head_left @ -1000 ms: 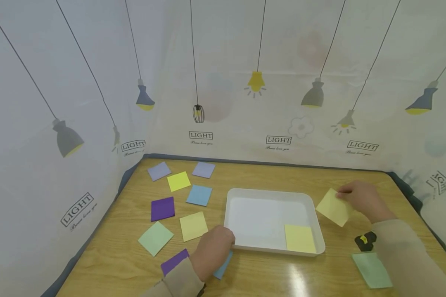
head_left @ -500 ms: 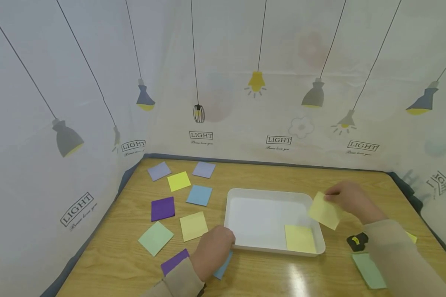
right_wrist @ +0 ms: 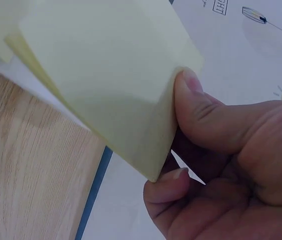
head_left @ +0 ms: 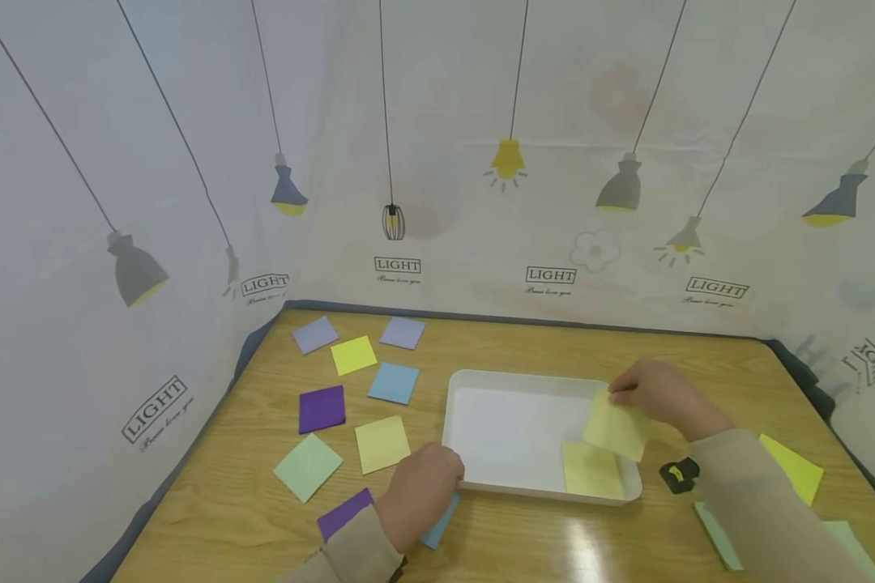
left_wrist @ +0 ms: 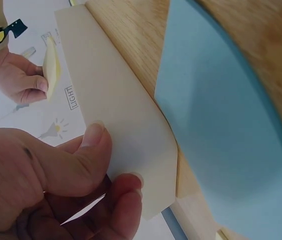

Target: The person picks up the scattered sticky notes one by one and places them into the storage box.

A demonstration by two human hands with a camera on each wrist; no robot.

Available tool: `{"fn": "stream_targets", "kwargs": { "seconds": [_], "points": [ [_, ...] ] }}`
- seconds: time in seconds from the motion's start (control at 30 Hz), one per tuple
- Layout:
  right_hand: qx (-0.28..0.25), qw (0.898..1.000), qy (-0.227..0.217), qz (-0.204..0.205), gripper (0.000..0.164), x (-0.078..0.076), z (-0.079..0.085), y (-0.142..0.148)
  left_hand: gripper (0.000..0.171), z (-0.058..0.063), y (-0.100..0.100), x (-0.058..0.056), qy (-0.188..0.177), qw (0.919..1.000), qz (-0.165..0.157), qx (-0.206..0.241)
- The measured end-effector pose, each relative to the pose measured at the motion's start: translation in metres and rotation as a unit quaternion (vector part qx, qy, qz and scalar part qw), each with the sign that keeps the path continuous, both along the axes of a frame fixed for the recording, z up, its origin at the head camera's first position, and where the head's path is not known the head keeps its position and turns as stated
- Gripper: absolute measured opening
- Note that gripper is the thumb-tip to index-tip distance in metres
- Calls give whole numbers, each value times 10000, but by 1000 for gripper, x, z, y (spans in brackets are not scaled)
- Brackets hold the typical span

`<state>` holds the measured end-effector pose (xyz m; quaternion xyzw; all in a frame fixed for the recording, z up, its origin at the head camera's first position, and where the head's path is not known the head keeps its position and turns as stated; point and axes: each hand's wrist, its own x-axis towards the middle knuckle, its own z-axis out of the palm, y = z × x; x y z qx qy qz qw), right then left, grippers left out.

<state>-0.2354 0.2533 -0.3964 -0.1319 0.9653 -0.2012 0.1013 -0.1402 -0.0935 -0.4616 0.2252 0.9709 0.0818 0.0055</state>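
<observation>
While the left hand [head_left: 417, 492] pinches the near left corner of a white tray [head_left: 506, 429] between thumb and fingers [left_wrist: 125, 192], the right hand, [head_left: 667, 397] its forearm slanting in from the near right of the surface [head_left: 518, 538], grips a pale yellow note [head_left: 616, 425] near one corner, tilted above the tray's right end. Inside, at the near right corner, lies a second yellow note [head_left: 591, 471]. The tray sits between the surface's left and right edges.

Head cam: high, looks forward-down toward table's far edge [head_left: 514, 328]. Wrist cams: close-up, both catch right hand [left_wrist: 18, 79].
</observation>
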Motion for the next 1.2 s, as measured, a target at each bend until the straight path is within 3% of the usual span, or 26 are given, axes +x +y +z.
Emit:
{"fn": "stream_targets", "kwargs": {
  "seconds": [0.13,0.37,1.2],
  "points": [
    [13,9999,-51,101,19,0,0,-9,15,1,0,0,3,10000,19,14],
    [134,9982,-571,146,20,-1,-3,-21,15,3,0,1,14,10000,14,50],
    [293,9942,-966,376,14,0,-25,-36,12,3,1,0,30,10000,5,-62]
  ]
}}
